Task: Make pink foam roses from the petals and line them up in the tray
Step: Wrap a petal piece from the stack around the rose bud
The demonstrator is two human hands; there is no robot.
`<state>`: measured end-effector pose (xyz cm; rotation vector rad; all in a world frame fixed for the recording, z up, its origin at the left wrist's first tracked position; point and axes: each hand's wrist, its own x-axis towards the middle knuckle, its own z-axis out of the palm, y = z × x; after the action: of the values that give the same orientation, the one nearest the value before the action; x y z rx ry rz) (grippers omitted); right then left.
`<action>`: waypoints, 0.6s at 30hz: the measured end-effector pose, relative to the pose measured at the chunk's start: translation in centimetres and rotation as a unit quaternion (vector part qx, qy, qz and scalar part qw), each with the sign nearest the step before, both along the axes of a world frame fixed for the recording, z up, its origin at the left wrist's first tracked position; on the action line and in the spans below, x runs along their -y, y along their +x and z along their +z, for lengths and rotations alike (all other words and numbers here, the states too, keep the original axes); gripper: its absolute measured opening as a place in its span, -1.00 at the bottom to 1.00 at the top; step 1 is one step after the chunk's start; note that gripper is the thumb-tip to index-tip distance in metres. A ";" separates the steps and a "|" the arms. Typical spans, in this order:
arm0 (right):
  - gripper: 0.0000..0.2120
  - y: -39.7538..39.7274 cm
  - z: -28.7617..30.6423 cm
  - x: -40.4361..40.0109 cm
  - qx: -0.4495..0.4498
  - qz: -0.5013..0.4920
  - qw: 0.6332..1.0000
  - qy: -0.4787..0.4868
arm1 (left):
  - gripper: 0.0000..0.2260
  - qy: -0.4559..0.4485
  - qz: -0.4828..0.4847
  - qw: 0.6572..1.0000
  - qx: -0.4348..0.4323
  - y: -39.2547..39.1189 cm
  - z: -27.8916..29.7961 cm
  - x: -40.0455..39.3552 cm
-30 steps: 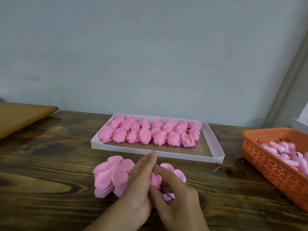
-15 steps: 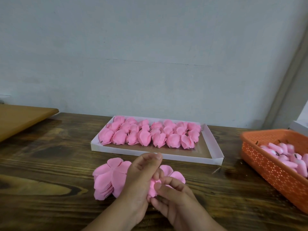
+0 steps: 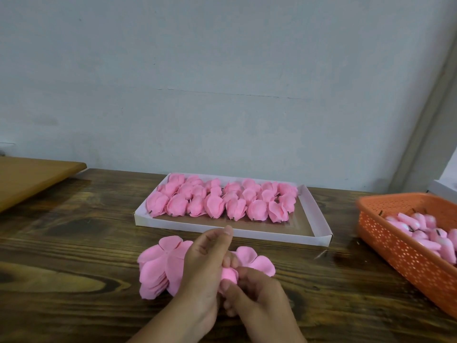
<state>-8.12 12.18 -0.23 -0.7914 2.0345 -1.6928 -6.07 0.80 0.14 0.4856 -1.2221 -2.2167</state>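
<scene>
A small pink foam rose [image 3: 228, 274] is pinched between my left hand [image 3: 205, 266] and my right hand [image 3: 257, 293], low over the wooden table; the fingers hide most of it. Behind my left hand lies a stack of flat pink petal pieces [image 3: 158, 266], and another petal piece [image 3: 257, 259] shows past my right hand. Beyond them stands the white cardboard tray [image 3: 319, 224], with several finished pink roses [image 3: 217, 200] lined up in rows across its far part.
An orange perforated basket [image 3: 400, 246] with several pink rose buds [image 3: 420, 231] sits at the right edge. A lighter wooden board [image 3: 32, 177] juts in at the far left. A pale wall runs behind the table.
My right hand has slid lower and curled tighter under the rose. My left fingers have bent over its top. The petal stack and the tray have stayed put.
</scene>
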 end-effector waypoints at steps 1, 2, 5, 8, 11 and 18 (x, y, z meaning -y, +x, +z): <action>-0.90 -0.3 0.2 0.0 0.075 0.021 0.997 -0.020 | -0.83 0.000 -0.006 1.000 0.000 0.0 0.0 0.1; -0.88 -0.4 0.5 -0.1 0.148 0.042 0.987 -0.037 | -0.81 -0.001 -0.006 1.000 0.000 0.1 0.0 0.1; -0.79 -0.8 1.2 -0.1 0.310 0.093 0.944 -0.062 | -0.78 -0.009 0.001 1.000 0.003 0.1 0.1 0.1; -0.79 -0.9 1.0 -0.1 0.267 0.091 0.959 -0.038 | -0.72 -0.016 0.019 1.000 0.007 0.0 0.2 0.1; -0.90 -0.7 0.5 0.0 0.160 0.056 0.985 -0.014 | -0.60 -0.038 0.050 0.998 0.012 0.0 0.0 0.0; -0.88 -0.5 0.4 0.2 0.233 0.047 0.966 -0.101 | -0.59 -0.039 0.047 0.998 -0.003 0.1 0.0 -0.6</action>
<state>-8.61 11.98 0.14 -0.4793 1.5037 -1.8425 -5.96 1.42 0.18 0.4946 -1.2525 -2.0824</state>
